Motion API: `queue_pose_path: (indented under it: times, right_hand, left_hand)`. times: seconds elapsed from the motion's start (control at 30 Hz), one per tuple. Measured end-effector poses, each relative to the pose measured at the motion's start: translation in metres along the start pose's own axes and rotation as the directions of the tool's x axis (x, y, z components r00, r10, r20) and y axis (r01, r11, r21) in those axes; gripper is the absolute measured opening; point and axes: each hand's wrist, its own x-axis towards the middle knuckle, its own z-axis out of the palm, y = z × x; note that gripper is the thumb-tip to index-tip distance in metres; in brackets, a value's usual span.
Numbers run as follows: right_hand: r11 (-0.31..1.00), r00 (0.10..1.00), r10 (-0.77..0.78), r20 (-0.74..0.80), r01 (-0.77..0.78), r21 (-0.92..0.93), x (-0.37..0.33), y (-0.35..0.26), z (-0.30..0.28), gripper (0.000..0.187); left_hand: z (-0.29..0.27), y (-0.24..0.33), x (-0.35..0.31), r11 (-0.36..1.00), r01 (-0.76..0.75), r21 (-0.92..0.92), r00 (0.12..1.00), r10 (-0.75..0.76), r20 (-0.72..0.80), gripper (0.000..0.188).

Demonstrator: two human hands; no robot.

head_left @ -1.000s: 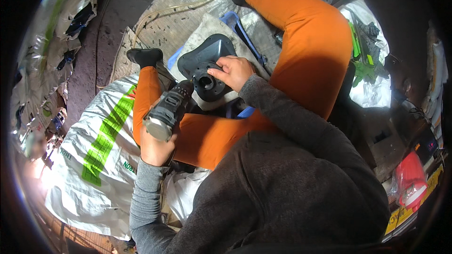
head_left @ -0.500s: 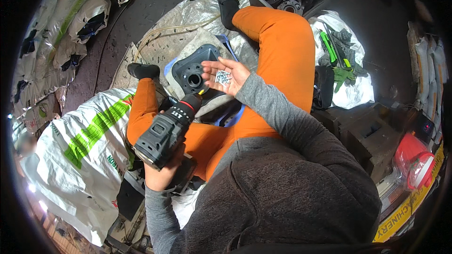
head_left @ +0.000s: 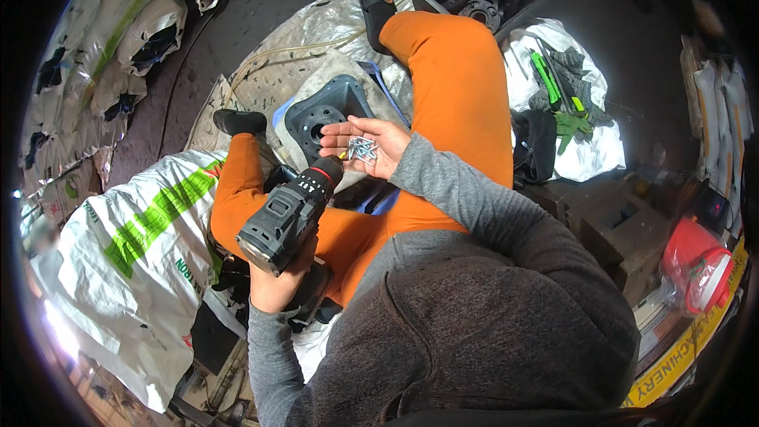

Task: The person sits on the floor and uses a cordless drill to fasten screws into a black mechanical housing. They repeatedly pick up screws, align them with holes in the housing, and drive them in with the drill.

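My left hand (head_left: pixel 278 283) is closed around the handle of a dark cordless drill (head_left: pixel 282 221) with a red ring near its chuck. The drill points up and right, its yellow-tipped bit close to the fingertips of my right hand (head_left: pixel 387 145). That hand lies palm up with the fingers stretched out, and a small heap of silvery screws (head_left: pixel 362 149) rests in it. Just beyond both hands, between my legs, sits a dark grey square-flanged part (head_left: pixel 348 93) with a round hole and smaller holes in its base; my right fingers partly cover it.
A grey bin (head_left: pixel 528 1) of dark round metal parts stands at the far right. Green-handled tools (head_left: pixel 545 77) and a green glove (head_left: pixel 571 128) lie on white sheeting. A large white sack (head_left: pixel 130 269) is at left; a wooden crate (head_left: pixel 609 221) stands at right.
My right hand has moved left and slightly nearer with the screws, closer to the drill bit. The drill has shifted slightly to the right, and the view has moved a little.
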Motion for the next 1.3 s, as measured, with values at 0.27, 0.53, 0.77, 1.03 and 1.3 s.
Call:
queue_pose_path:
  times: [0.27, 0.53, 0.77, 1.03, 1.3]
  right_hand:
    - [0.992, 0.998, 0.013, -0.061, -0.020, -0.121, -0.008, 0.001, -0.003, 0.029]
    - [0.993, 0.988, 0.040, -0.148, -0.056, -0.103, -0.008, 0.013, -0.002, 0.019]
    - [0.974, 0.968, 0.167, -0.189, -0.192, -0.122, -0.013, 0.030, -0.007, 0.020]
    - [0.952, 0.917, 0.085, -0.389, -0.190, -0.239, -0.001, 0.038, -0.018, 0.028]
    - [0.930, 0.788, -0.299, -0.538, 0.115, -0.348, 0.014, 0.017, -0.039, 0.023]
  left_hand:
    - [-0.017, 0.015, -0.015, 0.979, 0.205, -0.012, 0.979, -0.205, 0.003, 0.021]
    - [-0.023, 0.005, -0.025, 0.986, 0.092, 0.139, 0.994, -0.099, 0.044, 0.022]
    - [-0.028, -0.008, -0.036, 0.969, 0.017, 0.246, 0.997, -0.036, 0.075, 0.024]
    - [-0.027, -0.004, -0.023, 0.962, 0.265, 0.059, 0.964, -0.266, -0.001, 0.030]
    - [-0.037, -0.017, 0.016, 0.955, 0.267, 0.128, 0.963, -0.267, -0.017, 0.029]
